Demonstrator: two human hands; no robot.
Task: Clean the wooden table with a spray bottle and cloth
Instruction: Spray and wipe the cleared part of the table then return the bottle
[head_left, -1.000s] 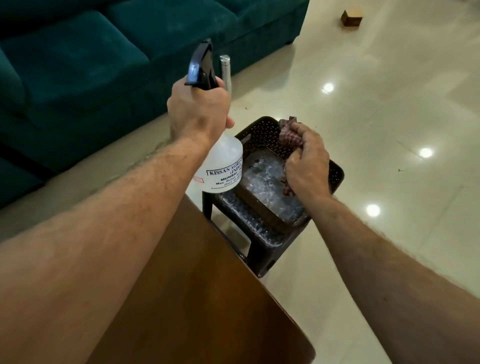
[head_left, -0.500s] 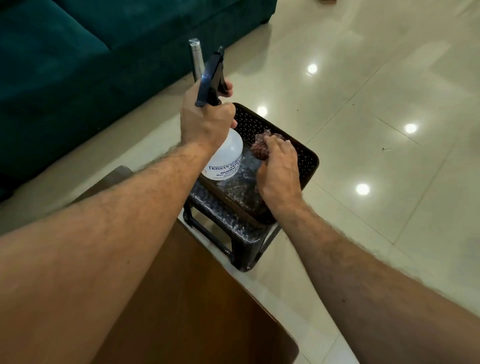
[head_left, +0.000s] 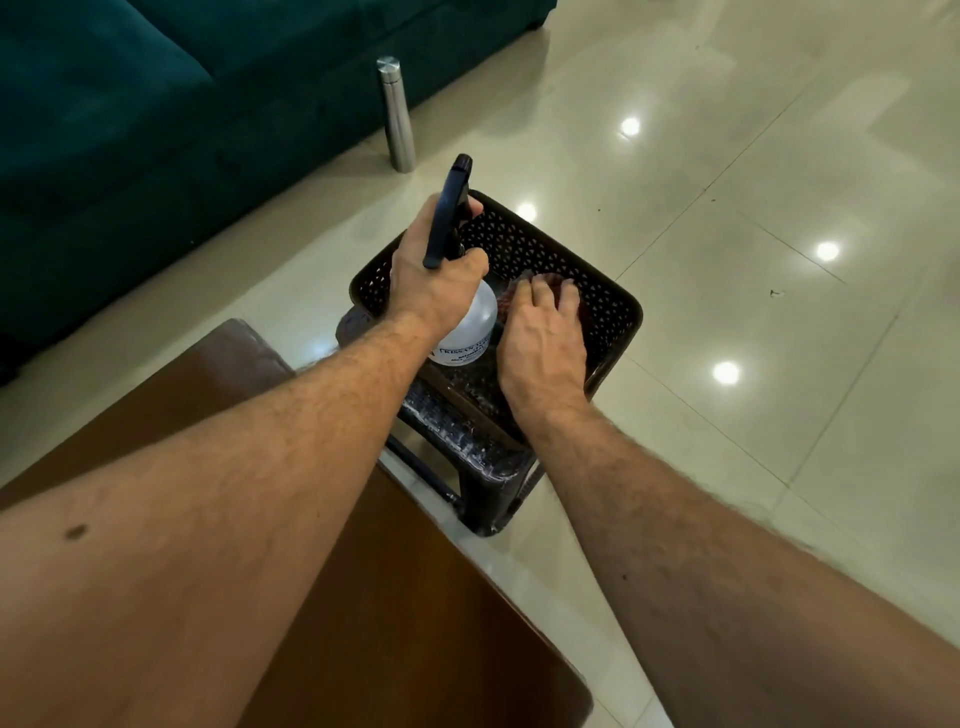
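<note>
Spray bottle (head_left: 475, 317) in left hand (head_left: 434, 275), cloth (head_left: 511, 299) under right hand (head_left: 543, 340)

L hand (head_left: 434, 280) grips spray bottle (head_left: 470, 325) by neck, inside black basket (head_left: 602, 306) at its left side; R hand (head_left: 543, 343) lies on reddish cloth (head_left: 511, 297) beside it.

Both hands are crowding the basket (head_left: 613, 312) — its walls hemming them in — while open floor (head_left: 779, 467) is lying rightward.

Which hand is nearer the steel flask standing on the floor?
Left. The left hand, gripping the spray bottle, is closer to the steel flask; the right hand lies farther away, in the basket.
</note>
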